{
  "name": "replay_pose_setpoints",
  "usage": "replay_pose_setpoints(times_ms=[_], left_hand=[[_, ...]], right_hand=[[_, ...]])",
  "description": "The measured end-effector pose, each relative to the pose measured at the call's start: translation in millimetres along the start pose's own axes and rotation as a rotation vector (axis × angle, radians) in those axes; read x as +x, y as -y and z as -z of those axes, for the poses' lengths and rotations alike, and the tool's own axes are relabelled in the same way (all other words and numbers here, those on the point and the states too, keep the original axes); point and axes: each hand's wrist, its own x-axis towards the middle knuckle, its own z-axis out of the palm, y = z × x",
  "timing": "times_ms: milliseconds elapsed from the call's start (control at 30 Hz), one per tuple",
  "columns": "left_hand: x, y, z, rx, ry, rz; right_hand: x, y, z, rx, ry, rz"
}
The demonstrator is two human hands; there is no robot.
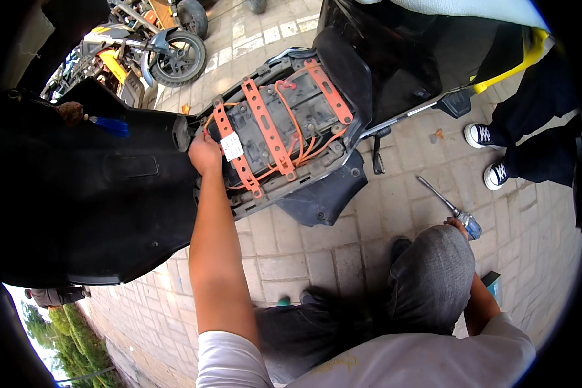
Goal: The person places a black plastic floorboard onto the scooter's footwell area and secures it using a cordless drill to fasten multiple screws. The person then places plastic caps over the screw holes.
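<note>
In the middle lies an open scooter battery bay with dark batteries strapped by perforated orange metal bars. Orange cables run across the batteries. My left hand reaches to the bay's left end, beside the bar with a white label. Its fingers are curled at the bay's edge, and what they grip is hidden. My right hand, half hidden behind my bent knee, closes on a blue and grey cordless drill. The drill's long metal shaft points up and left, away from the bay.
Black scooter bodywork fills the left, with a dark side panel hanging below the bay. A person in dark trousers and black sneakers stands at right. Parked motorcycles are at upper left; pale paving lies beneath.
</note>
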Motion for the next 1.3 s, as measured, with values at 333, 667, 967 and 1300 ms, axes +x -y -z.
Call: replay_pose_setpoints(times_ms=[333,667,967,1300], left_hand=[[12.4,-1.2,-2.2,0.001,-0.119,0.120],[7.1,-5.9,9.4,0.173,0.348,0.012],[-113.3,21.1,81.5,-0.185,0.230,-0.331],[-421.5,289.6,126.5,0.140,0.510,0.450]], right_hand=[[42.4,14.6,-35.1,0.023,0.084,-0.046],[62.0,29.4,-100.1,0.069,0.264,-0.012],[62.5,81.4,-93.4,-0.179,0.495,0.003],[92.9,143.1,-124.3,-0.603,0.877,0.387]])
